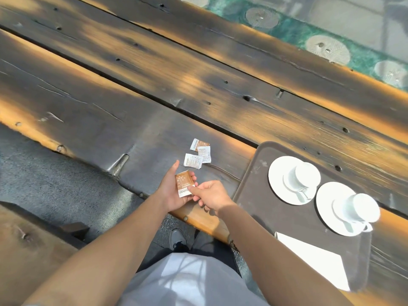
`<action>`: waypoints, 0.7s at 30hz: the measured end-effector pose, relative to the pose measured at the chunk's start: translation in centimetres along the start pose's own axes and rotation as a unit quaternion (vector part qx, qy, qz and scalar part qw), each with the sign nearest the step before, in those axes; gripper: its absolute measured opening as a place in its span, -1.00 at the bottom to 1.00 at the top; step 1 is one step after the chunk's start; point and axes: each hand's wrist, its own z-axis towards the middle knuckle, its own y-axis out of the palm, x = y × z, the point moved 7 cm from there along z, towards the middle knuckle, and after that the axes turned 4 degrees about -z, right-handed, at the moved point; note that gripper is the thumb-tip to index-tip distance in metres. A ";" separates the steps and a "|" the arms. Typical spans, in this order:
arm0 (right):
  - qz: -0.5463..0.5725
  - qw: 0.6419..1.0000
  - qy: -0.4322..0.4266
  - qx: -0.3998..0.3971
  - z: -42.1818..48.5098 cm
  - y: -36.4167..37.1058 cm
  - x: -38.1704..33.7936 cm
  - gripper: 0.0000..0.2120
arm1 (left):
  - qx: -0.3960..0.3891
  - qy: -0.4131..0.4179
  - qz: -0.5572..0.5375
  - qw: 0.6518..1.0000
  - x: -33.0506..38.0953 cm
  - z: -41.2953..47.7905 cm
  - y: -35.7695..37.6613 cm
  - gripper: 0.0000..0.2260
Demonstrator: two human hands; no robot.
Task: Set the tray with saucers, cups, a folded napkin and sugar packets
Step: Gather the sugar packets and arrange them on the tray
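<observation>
A dark brown tray point(249, 195) lies on the wooden table at the right. On it stand two white saucers point(276, 180) point(324, 202), each with a white cup point(305, 174) point(364, 207), and a folded white napkin point(318, 261) near its front edge. My left hand point(172, 193) holds a brown and white sugar packet point(184, 184) in its palm. My right hand point(209, 195) pinches that packet's lower corner. Three more sugar packets point(197, 153) lie on the table just beyond my hands.
The table point(154, 85) is made of dark, worn planks with gaps between them. Its near edge runs just under my hands. A wooden bench point(26, 244) sits at the lower left, with pavement and my shoe point(177, 237) below. Green patterned ground lies beyond the far edge.
</observation>
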 end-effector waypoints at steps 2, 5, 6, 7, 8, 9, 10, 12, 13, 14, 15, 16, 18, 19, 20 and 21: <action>0.000 1.000 0.009 -0.005 0.1 -0.2 0.3 -0.65 | 0.008 0.003 -0.003 1.000 0.1 0.0 -0.1 -0.51; 0.002 1.000 0.015 -0.014 0.4 -0.5 0.6 -0.67 | 0.037 0.011 -0.014 0.999 0.4 0.2 -0.7 -0.51; 0.000 1.000 0.016 -0.016 0.5 -0.7 0.6 -0.68 | 0.043 0.011 -0.021 0.999 0.5 0.4 -0.9 -0.51; -0.005 1.000 0.017 -0.015 0.7 -1.0 0.7 -0.70 | 0.048 0.010 -0.026 0.998 0.6 0.6 -1.1 -0.50; -0.012 1.000 0.018 -0.012 1.0 -1.3 0.7 -0.71 | 0.054 0.007 -0.029 0.998 0.7 0.7 -1.3 -0.50; -0.016 1.000 0.017 -0.006 1.3 -1.6 0.7 -0.73 | 0.058 0.002 -0.029 0.998 0.7 0.9 -1.5 -0.51; -0.015 1.000 0.014 0.002 1.6 -2.0 0.6 -0.76 | 0.062 -0.003 -0.025 0.998 0.8 1.1 -1.7 -0.53; -0.013 1.000 0.005 0.020 2.4 -2.8 0.3 -0.79 | 0.067 -0.013 -0.015 0.998 0.9 1.5 -2.0 -0.56; -0.018 0.999 0.003 0.030 2.9 -3.3 0.0 -0.80 | 0.069 -0.018 -0.011 0.997 1.0 1.7 -2.1 -0.58; -0.028 0.999 0.002 0.039 3.3 -3.8 -0.2 -0.79 | 0.070 -0.022 -0.008 0.997 1.0 1.9 -2.3 -0.59; -0.040 0.998 0.002 0.050 3.8 -4.2 -0.5 -0.79 | 0.071 -0.025 -0.007 0.997 1.1 2.1 -2.3 -0.59; -0.053 0.997 0.004 0.060 4.4 -4.7 -0.7 -0.79 | 0.073 -0.027 -0.008 0.997 1.2 2.3 -2.4 -0.59; -0.073 0.994 0.006 0.079 5.6 -5.5 -1.2 -0.82 | 0.079 -0.032 -0.014 0.996 1.3 2.7 -2.5 -0.60; -0.079 0.993 0.005 0.087 6.2 -5.8 -1.5 -0.84 | 0.081 -0.036 -0.016 0.996 1.3 3.0 -2.5 -0.61; -0.085 0.992 0.002 0.093 6.9 -6.1 -1.9 -0.86 | 0.082 -0.038 -0.017 0.996 1.4 3.3 -2.6 -0.61; -0.094 0.991 -0.002 0.100 7.5 -6.4 -2.2 -0.88 | 0.083 -0.041 -0.020 0.996 1.4 3.6 -2.7 -0.61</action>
